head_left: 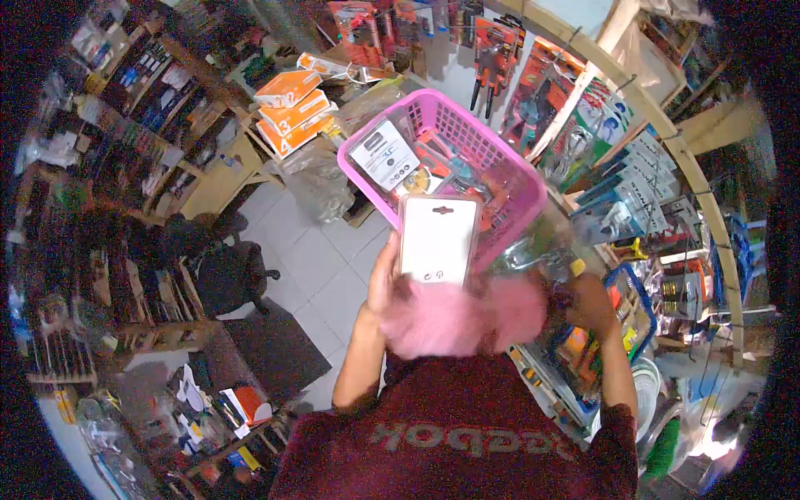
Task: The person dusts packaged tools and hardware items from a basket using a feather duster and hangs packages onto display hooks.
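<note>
My left hand [382, 277] is closed on the side of a flat packaged item [438, 237] with a white card back and a hang hole at its top. A pink fluffy duster [462, 317], smeared by motion, covers the lower edge of the pack. To the right, my right hand [588, 302] is blurred and appears closed around the duster's handle end. Just beyond the pack is a pink plastic basket [527, 187], which holds another white-labelled pack [383, 156] and several orange-and-teal packaged tools [450, 158].
Orange boxes [292, 117] are stacked left of the basket. Hanging tool packs [497, 54] and Stanley-marked packs [642, 187] line the right side. A blue-rimmed basket [637, 304] stands near my right arm. Shelves [142, 67] and a tiled floor [312, 250] lie left.
</note>
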Demonstrator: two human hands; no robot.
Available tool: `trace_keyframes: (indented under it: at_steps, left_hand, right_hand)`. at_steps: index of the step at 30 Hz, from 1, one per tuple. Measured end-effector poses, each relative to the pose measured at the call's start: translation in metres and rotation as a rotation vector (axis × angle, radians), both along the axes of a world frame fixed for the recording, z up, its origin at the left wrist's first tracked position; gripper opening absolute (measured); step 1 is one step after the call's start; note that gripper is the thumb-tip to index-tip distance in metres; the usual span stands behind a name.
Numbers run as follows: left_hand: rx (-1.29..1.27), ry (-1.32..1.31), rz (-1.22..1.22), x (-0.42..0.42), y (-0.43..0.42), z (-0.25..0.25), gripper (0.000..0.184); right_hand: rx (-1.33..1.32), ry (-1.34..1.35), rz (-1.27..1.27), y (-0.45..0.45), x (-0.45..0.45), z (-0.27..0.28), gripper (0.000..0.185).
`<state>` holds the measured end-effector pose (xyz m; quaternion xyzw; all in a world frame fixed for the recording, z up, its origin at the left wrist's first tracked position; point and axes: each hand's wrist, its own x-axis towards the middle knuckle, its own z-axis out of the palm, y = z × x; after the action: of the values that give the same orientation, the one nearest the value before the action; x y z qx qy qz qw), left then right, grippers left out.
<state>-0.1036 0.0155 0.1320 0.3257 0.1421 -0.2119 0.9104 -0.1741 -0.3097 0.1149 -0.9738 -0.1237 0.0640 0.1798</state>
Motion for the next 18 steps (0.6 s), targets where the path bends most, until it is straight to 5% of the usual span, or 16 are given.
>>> trace_keyframes:
  at_steps: [2, 4, 6, 7, 9, 10, 13, 14, 16, 18]
  left_hand:
    - [-0.331, -0.137, -0.158, 0.006, 0.018, -0.026, 0.057]
    - [-0.04, -0.195, -0.192, 0.006, 0.02, -0.018, 0.054]
    - [-0.21, -0.24, -0.235, 0.015, 0.028, -0.029, 0.054]
    - [-0.196, -0.277, -0.235, 0.019, 0.029, -0.026, 0.054]
    - [0.248, -0.291, -0.064, 0.024, 0.027, -0.011, 0.054]
    - [0.194, -0.293, -0.125, 0.028, 0.032, -0.014, 0.055]
    - [-0.669, -0.335, -0.435, 0.047, 0.05, -0.032, 0.054]
    - [-0.672, -0.34, -0.445, 0.051, 0.052, -0.031, 0.054]
    - [-0.343, -0.201, -0.318, 0.052, 0.056, -0.022, 0.054]
    - [0.14, -0.282, -0.201, 0.061, 0.062, -0.025, 0.053]
  right_hand:
    - [-0.028, 0.049, -0.032, -0.003, 0.009, 0.006, 0.023]
    - [0.045, -0.034, -0.213, -0.005, 0.013, -0.001, 0.026]
    - [0.134, -0.254, -0.401, -0.002, 0.012, -0.016, 0.028]
    - [0.034, -0.172, -0.212, -0.004, 0.015, -0.012, 0.027]
    - [-0.18, -0.057, 0.009, -0.004, 0.017, -0.007, 0.025]
    - [-0.29, -0.028, 0.05, -0.001, 0.016, -0.006, 0.023]
    - [-0.033, 0.006, -0.412, 0.023, 0.027, 0.033, 0.019]
    - [-0.067, -0.068, -0.436, 0.024, 0.023, 0.025, 0.024]
    - [-0.061, 0.079, -0.348, -0.002, 0.003, -0.05, 0.024]
    - [-0.083, -0.124, -0.197, 0.016, 0.007, -0.038, 0.015]
